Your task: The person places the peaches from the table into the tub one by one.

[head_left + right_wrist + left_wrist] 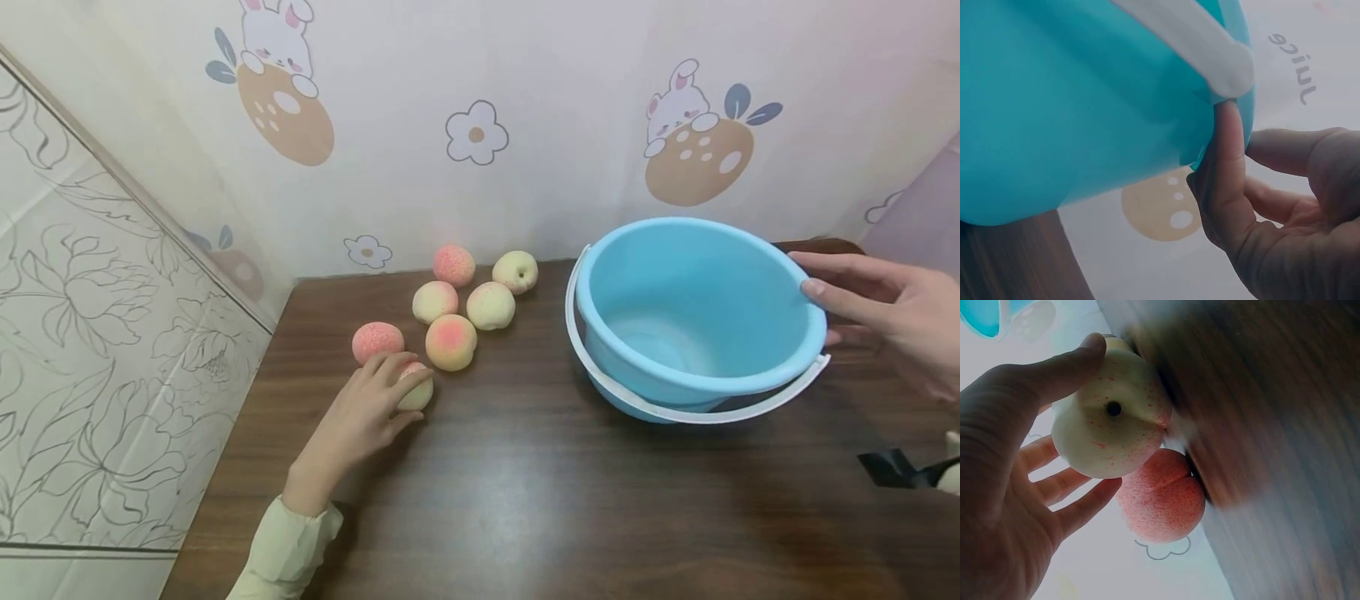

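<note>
My left hand (pixel 352 417) grips a pale yellow peach (pixel 417 393) with pink specks at the left of the table. In the left wrist view the thumb lies over this peach (pixel 1107 434), whose dark stem hole faces the camera, and the fingers curl behind it. A redder peach (pixel 377 341) lies just beyond the hand. On the right, my right hand (pixel 892 312) pinches the rim of a light blue bucket (pixel 630 354), thumb inside and fingers outside. The bucket's inside shows bare, and its white handle (pixel 675 413) hangs down on the near side.
Several more peaches lie in a group near the wall, among them a yellow one with a pink top (pixel 451 342). A patterned curtain (pixel 555 108) hangs behind the brown wooden table (pixel 480 500). A flower-patterned panel (pixel 112 333) borders the left side.
</note>
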Tool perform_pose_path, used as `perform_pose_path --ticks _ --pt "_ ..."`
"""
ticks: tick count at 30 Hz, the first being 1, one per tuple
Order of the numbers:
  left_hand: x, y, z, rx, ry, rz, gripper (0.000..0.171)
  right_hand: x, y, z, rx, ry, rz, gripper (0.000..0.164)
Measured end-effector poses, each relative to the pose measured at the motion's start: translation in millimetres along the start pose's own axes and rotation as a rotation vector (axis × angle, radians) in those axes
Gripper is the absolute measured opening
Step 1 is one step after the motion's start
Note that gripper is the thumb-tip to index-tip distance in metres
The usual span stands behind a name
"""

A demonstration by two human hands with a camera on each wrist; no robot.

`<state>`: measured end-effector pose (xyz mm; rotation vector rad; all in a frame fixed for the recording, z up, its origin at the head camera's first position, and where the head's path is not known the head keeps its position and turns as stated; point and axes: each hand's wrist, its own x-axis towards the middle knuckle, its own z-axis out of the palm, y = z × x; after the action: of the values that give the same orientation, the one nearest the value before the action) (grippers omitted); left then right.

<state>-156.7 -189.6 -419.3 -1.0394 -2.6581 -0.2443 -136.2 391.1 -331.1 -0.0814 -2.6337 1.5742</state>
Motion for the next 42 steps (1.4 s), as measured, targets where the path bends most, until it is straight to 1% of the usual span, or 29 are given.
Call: perform_pose_path --ticks 2,5,9,13,16,19,23,27,32,35,37,42 --pt "0.4 0.5 -0.7 -0.001 0.001 0.001 0.06 -1.2 -2.1 1.4 0.033 -0.01 -0.002 0.044" --pt "0.3 0.6 -1.9 0.001 0.002 -0.001 0.06 -2.9 -5.7 5.3 0.011 -0.018 0.003 0.041" --pt "-0.3 -0.4 -2.0 0.015 0.004 0.001 0.059 -4.3 -10.8 9.9 -0.017 -0.037 0.017 0.042" --pt "-0.4 -1.2 -2.5 0.019 0.012 0.007 0.058 -3.2 -15.1 12.3 0.009 -0.064 0.045 0.043" --pt "-0.4 -1.3 -4.9 0.018 0.015 0.004 0.057 -1.2 -15.6 14.5 0.012 -0.075 0.048 0.044" --pt "0.0 -0.9 -9.8 0.03 0.022 0.0 0.057 0.2 -14.6 16.4 0.049 -0.081 0.045 0.045" --pt "3.5 -0.1 -19.4 0.07 0.051 0.01 0.058 0.8 -11.8 18.9 0.171 -0.093 0.048 0.045" --pt "11.2 1.2 -29.3 0.084 0.083 0.031 0.055 1.8 -11.4 20.8 0.222 -0.083 0.028 0.045" --pt "26.8 6.4 -43.6 0.067 0.114 0.058 0.049 -1.2 -13.8 19.4 0.133 -0.075 0.039 0.047" --pt "38.4 10.8 -51.3 0.077 0.126 0.084 0.048 -2.9 -13.3 19.8 0.087 -0.07 0.048 0.047" --pt "45.8 13.7 -55.9 0.078 0.133 0.108 0.049 -3.6 -12.9 21.1 0.064 -0.056 0.036 0.047" --pt "60.9 21.3 -64.9 0.078 0.15 0.172 0.048 -3.5 -13.5 22.5 0.084 -0.048 0.027 0.045"
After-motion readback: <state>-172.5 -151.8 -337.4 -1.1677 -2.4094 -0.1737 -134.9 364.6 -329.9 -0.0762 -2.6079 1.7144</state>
